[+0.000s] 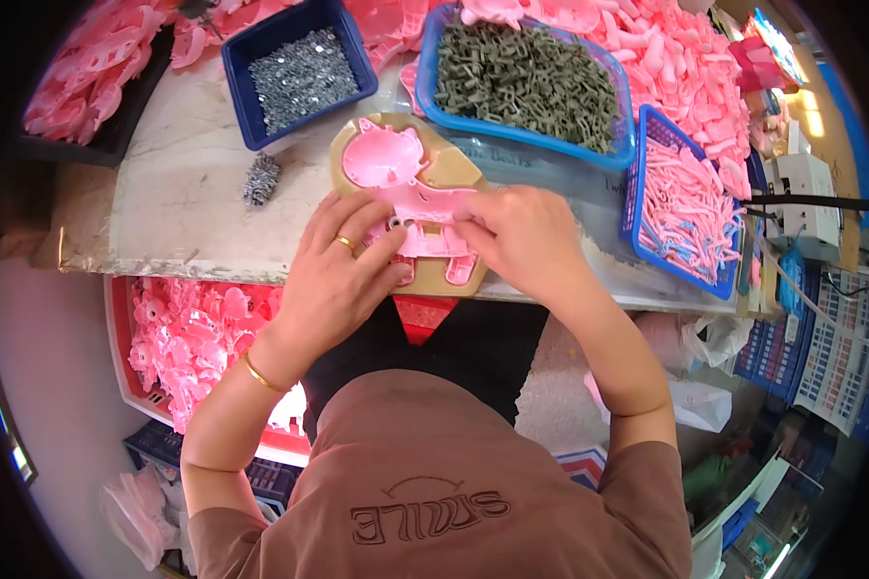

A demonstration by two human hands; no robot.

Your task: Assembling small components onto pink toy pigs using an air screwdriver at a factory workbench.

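Note:
A pink animal-shaped plastic shell half lies hollow side up in a tan holding block near the table's front edge. My left hand rests over the shell's left side, fingers stretched and apart, fingertips touching its middle. Small dark and metallic parts show beside those fingertips, too small to name. At the shell's right side my right hand is closed in a pinch, its fingertips down at the shell. Whatever it holds is hidden by the fingers.
Around the block stand a dark blue tray of small screws, a blue bin of dark green parts and a blue basket of thin pink pieces. A screw-covered lump sits left. Pink parts fill a crate below.

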